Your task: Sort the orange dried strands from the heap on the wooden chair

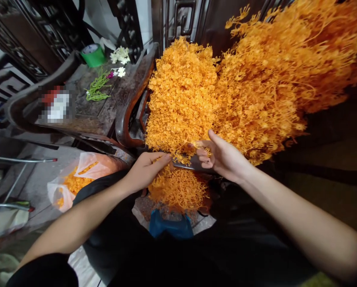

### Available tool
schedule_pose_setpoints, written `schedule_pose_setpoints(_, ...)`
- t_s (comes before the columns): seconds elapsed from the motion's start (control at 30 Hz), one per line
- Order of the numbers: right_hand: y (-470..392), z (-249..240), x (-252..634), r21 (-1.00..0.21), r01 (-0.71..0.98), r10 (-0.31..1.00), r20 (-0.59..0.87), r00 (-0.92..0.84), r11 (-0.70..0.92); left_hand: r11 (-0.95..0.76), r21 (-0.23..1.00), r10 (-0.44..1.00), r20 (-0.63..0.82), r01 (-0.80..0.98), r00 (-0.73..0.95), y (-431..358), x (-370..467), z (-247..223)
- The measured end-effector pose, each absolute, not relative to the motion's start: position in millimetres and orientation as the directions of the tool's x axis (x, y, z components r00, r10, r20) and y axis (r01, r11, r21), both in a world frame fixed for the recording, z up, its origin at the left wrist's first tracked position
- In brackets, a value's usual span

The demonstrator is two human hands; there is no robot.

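Note:
A large heap of orange plastic flower sprigs fills the middle, with a second, longer heap to its right. My left hand is closed in a pinch at the heap's lower front edge; what lies between its fingertips is too small to make out. Just right of it, my right hand has its fingers curled round a small orange sprig, thumb raised. Below both hands hangs or lies a bunch of thinner orange stems.
A dark carved wooden chair at left bears green tape, green stems and white flowers. On the floor, a pinkish plastic bag holds orange pieces. A blue plastic object stands below the stems.

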State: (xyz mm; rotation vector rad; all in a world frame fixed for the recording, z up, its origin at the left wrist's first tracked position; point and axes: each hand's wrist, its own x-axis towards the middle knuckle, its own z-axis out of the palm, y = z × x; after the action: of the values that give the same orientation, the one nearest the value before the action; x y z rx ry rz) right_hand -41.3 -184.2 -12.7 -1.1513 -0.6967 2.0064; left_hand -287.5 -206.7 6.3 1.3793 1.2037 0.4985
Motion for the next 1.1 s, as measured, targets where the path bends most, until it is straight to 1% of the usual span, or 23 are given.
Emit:
schedule_pose_setpoints(0.07, -188, -8, -43, -0.817, -0.235, 0.833, -0.440, -0.335, -0.526, 0.175, 0.913, 0.856, -0.326, 0.368, 0.401, -210, -281, 9)
schedule_pose_setpoints(0.13, -186, -5, -40, -0.906, -0.183, 0.911, -0.336, -0.238, -0.382, 0.141, 0.927, 0.850, -0.294, 0.348, 0.438, -215, -275, 13)
schedule_pose_setpoints(0.2, -176, -4, -29, -0.953, -0.185, 0.970, -0.237, -0.045, -0.241, 0.117, 0.947, 0.848, -0.253, 0.301, 0.466, -220, -272, 19)
schedule_pose_setpoints(0.27, -164, -2, -13, -0.968, -0.212, 0.969, -0.173, 0.178, -0.134, 0.083, 0.967, 0.858, -0.191, 0.239, 0.477, -225, -271, 25)
schedule_pose_setpoints(0.3, -159, 1, -6, -0.968, -0.225, 0.958, -0.168, 0.234, -0.115, 0.059, 0.976, 0.870, -0.153, 0.209, 0.469, -227, -271, 28)
schedule_pose_setpoints(0.33, -157, 3, -1, -0.969, -0.198, 0.960, -0.186, 0.208, -0.145, 0.040, 0.982, 0.879, -0.122, 0.184, 0.460, -228, -271, 29)
schedule_pose_setpoints(0.43, -166, 15, -5, -0.987, -0.112, 0.988, -0.128, 0.087, -0.118, 0.018, 0.993, 0.895, -0.068, 0.118, 0.441, -225, -271, 31)
schedule_pose_setpoints(0.53, -195, 28, -35, -0.988, -0.133, 0.997, -0.081, -0.013, -0.082, -0.023, 0.996, 0.886, -0.020, 0.088, 0.464, -219, -271, 31)
schedule_pose_setpoints(0.6, -215, 36, -59, -0.983, -0.141, 0.993, -0.109, -0.050, -0.115, -0.085, 0.992, 0.880, 0.029, 0.097, 0.473, -219, -271, 33)
schedule_pose_setpoints(0.63, -225, 40, -70, -0.985, -0.117, 0.991, -0.123, -0.060, -0.130, -0.121, 0.986, 0.877, 0.054, 0.112, 0.478, -221, -271, 35)
schedule_pose_setpoints(0.67, -232, 44, -79, -0.991, -0.064, 0.991, -0.116, -0.062, -0.120, -0.156, 0.979, 0.872, 0.074, 0.132, 0.484, -223, -271, 37)
schedule_pose_setpoints(0.7, -239, 48, -87, -0.997, 0.016, 0.995, -0.079, -0.056, -0.078, -0.182, 0.972, 0.867, 0.086, 0.151, 0.491, -226, -272, 39)
schedule_pose_setpoints(0.73, -243, 51, -92, -0.993, 0.119, 0.999, -0.007, -0.042, -0.002, -0.192, 0.968, 0.862, 0.087, 0.162, 0.500, -229, -273, 41)
schedule_pose_setpoints(0.77, -244, 54, -94, -0.966, 0.241, 0.995, 0.095, -0.016, 0.096, -0.186, 0.969, 0.855, 0.079, 0.161, 0.512, -233, -275, 43)
schedule_pose_setpoints(0.83, -241, 58, -88, -0.833, 0.491, 0.945, 0.322, 0.056, 0.255, -0.133, 0.985, 0.841, 0.052, 0.113, 0.538, -239, -279, 46)
schedule_pose_setpoints(0.87, -237, 59, -80, -0.762, 0.588, 0.906, 0.408, 0.110, 0.271, -0.088, 0.994, 0.833, 0.034, 0.072, 0.552, -240, -281, 48)
schedule_pose_setpoints(0.9, -231, 59, -70, -0.712, 0.659, 0.868, 0.462, 0.180, 0.243, -0.036, 0.999, 0.826, 0.015, 0.026, 0.563, -241, -283, 49)
schedule_pose_setpoints(0.93, -224, 58, -59, -0.692, 0.697, 0.836, 0.484, 0.258, 0.186, 0.016, 1.000, 0.823, -0.002, -0.019, 0.568, -240, -285, 50)
schedule_pose_setpoints(1.0, -210, 54, -39, -0.741, 0.668, 0.825, 0.420, 0.379, 0.071, 0.111, 0.989, 0.835, -0.043, -0.093, 0.549, -235, -288, 49)
schedule_pose_setpoints(1.03, -204, 53, -32, -0.781, 0.623, 0.849, 0.360, 0.386, 0.049, 0.149, 0.982, 0.846, -0.065, -0.118, 0.529, -232, -289, 48)
schedule_pose_setpoints(1.07, -198, 51, -30, -0.822, 0.566, 0.889, 0.302, 0.345, 0.059, 0.175, 0.975, 0.858, -0.082, -0.138, 0.506, -227, -290, 46)
schedule_pose_setpoints(1.1, -194, 51, -31, -0.867, 0.491, 0.931, 0.248, 0.267, 0.091, 0.194, 0.969, 0.868, -0.097, -0.152, 0.488, -222, -290, 44)
